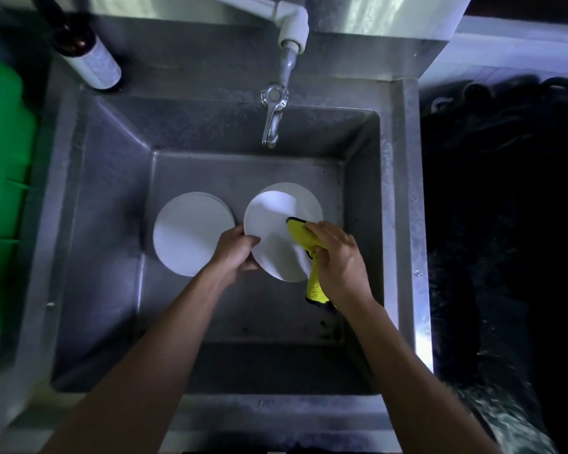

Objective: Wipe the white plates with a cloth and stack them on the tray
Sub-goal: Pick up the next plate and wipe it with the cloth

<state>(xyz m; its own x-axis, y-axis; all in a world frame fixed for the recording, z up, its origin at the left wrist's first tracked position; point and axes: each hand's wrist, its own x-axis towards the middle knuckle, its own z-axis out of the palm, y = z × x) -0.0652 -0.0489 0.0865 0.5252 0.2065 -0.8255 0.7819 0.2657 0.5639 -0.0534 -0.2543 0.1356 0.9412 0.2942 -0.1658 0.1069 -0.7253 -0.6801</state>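
Over the steel sink (105, 224) my left hand (235, 250) grips the left rim of a white plate (269, 224), thumb on its face. My right hand (336, 257) holds a yellow cloth (300, 235) against the plate's right side, and the cloth's tail hangs down below my wrist. Behind the held plate, another white plate (305, 196) shows at its upper right edge. A stack of white plates (191, 234) lies on the sink bottom to the left.
A metal tap (274, 116) hangs over the back of the basin. A dark bottle (86, 50) stands on the back left ledge. A green container (4, 191) sits at the far left. Dark clutter fills the right side.
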